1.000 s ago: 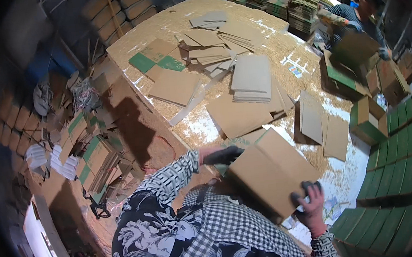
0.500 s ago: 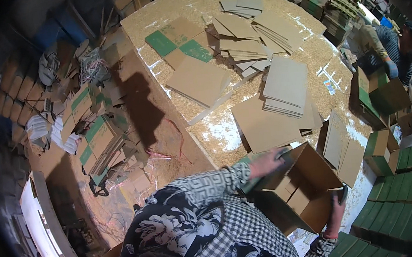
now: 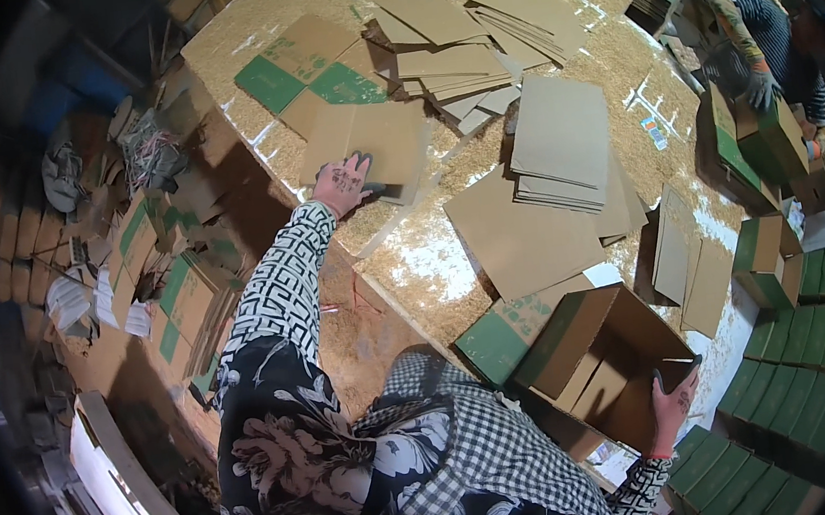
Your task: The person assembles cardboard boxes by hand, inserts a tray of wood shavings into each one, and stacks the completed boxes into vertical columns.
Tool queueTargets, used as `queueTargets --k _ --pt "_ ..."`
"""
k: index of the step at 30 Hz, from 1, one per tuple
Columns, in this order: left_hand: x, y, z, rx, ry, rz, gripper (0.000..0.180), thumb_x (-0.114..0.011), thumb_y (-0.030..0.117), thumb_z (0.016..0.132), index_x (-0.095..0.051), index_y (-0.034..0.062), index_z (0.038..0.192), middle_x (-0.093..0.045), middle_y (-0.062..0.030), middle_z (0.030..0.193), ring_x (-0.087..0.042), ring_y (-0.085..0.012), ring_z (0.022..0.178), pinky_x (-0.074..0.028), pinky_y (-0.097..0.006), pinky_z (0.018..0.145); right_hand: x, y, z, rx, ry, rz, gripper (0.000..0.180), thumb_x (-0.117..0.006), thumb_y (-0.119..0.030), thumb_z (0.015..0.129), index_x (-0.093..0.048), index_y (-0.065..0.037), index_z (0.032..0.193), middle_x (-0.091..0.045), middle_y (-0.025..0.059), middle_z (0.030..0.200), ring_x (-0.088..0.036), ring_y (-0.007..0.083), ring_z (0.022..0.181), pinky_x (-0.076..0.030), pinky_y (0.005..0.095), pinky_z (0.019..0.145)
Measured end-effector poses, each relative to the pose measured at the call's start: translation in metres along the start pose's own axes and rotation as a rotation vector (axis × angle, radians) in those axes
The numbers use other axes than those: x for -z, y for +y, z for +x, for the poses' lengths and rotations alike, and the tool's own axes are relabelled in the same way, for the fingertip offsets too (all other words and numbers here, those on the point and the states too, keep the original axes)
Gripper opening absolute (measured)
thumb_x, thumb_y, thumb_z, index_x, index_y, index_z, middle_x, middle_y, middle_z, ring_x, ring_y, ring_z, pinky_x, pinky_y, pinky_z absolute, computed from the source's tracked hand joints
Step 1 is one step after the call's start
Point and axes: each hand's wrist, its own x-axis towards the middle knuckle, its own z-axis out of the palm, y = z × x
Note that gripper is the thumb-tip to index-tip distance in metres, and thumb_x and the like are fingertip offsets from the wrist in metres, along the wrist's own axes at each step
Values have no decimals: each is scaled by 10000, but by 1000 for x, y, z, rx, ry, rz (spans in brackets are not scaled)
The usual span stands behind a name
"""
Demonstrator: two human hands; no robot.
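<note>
My left hand (image 3: 345, 184) reaches out to a flat cardboard sheet (image 3: 375, 141) on the table. Its fingers lie spread over the sheet's near part, and dark coverings show on the fingertips. Close to my body stands an open cardboard box (image 3: 582, 340), tilted so that its inside and bottom flaps show. My right hand (image 3: 674, 406) grips the right wall of this box, thumb on the inner side and fingers outside. A green-and-brown printed cardboard piece (image 3: 497, 344) lies beside the box, partly covered by it.
Stacks of grey cardboard sheets (image 3: 561, 136) and brown sheets (image 3: 530, 230) cover the sawdust-strewn table (image 3: 412, 247). Rows of green boxes (image 3: 806, 367) stand at the right. A co-worker's gloved hand (image 3: 762, 88) is over another box. Folded cartons (image 3: 191, 301) are piled at the left.
My left hand has let go of the box's far left side and moved forward and left onto the cardboard sheet. My right hand stays on the box. The co-worker's arm has shifted.
</note>
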Motion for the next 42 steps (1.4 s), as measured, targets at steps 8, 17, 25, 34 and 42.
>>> queueTargets --k 8,17,25,34,42 --pt "108 95 -44 194 750 -1212 229 -655 216 795 -566 5 800 -557 -94 715 -529 -163 640 -437 -278 616 -3 7 -13 -50 62 -89 845 -728 -275 699 -282 47 1340 -375 280 1284 -354 436 1196 -304 449 1018" --pt "191 224 -43 -520 840 -1907 382 -518 332 924 -543 -12 1089 -569 -23 972 -510 -105 888 -407 -244 820 3 9 -25 194 243 78 913 -758 -340 622 -300 27 1322 -299 296 1340 -261 476 1244 -213 524 1048" --pt "238 339 -84 -856 84 -1925 374 -532 301 908 -537 -24 1091 -585 -49 919 -533 -126 822 -435 -242 739 -46 48 -37 231 184 800 744 -704 -282 691 -364 30 1275 -420 218 1277 -390 384 1179 -274 452 1034" --pt "167 266 77 620 949 -2061 388 -424 278 954 -534 -65 1095 -624 -184 1004 -616 -280 811 -492 -309 739 16 -6 -23 420 350 573 330 -565 -193 787 -588 -68 1091 -562 139 1097 -497 333 1057 -355 420 951" --pt "215 322 -54 -1174 479 -629 517 -568 26 684 -549 131 1189 -517 -112 1231 -471 -280 1152 -413 -391 958 -7 -4 -16 301 316 528 387 -554 -163 844 -508 -45 1210 -533 164 1182 -473 344 1124 -372 407 958"
